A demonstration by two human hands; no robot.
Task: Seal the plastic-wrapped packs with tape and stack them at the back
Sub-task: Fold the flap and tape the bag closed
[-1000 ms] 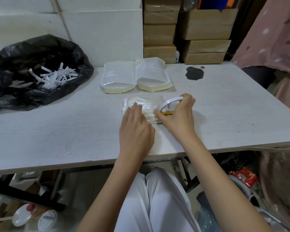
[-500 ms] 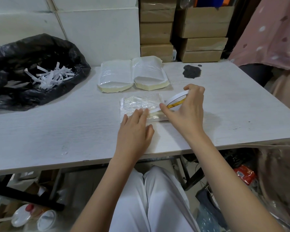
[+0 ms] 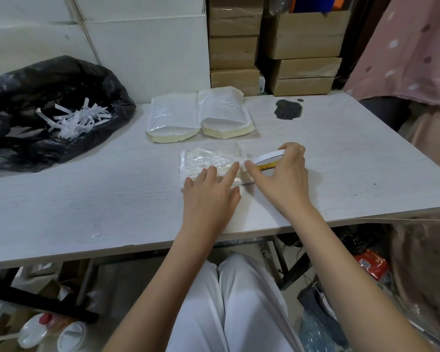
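Note:
A plastic-wrapped pack (image 3: 208, 160) lies flat in the middle of the white table (image 3: 87, 204). My left hand (image 3: 210, 196) rests on its near edge, fingers straight, pressing the wrap down. My right hand (image 3: 281, 174) grips a white tape roll (image 3: 267, 160) with a yellow core at the pack's right end, its thumb touching the pack beside my left forefinger. Two wrapped packs lie side by side at the back, the left pack (image 3: 173, 118) and the right pack (image 3: 224, 115).
A black rubbish bag (image 3: 48, 115) with white paper strips sits at the table's left. A dark stain (image 3: 288, 109) marks the back right. Cardboard boxes (image 3: 302, 52) stand behind the table. A person in pink cloth (image 3: 407, 52) is at the right.
My left hand slid back toward the pack's near edge, uncovering its top. My right hand moved the tape roll rightward to the pack's right end.

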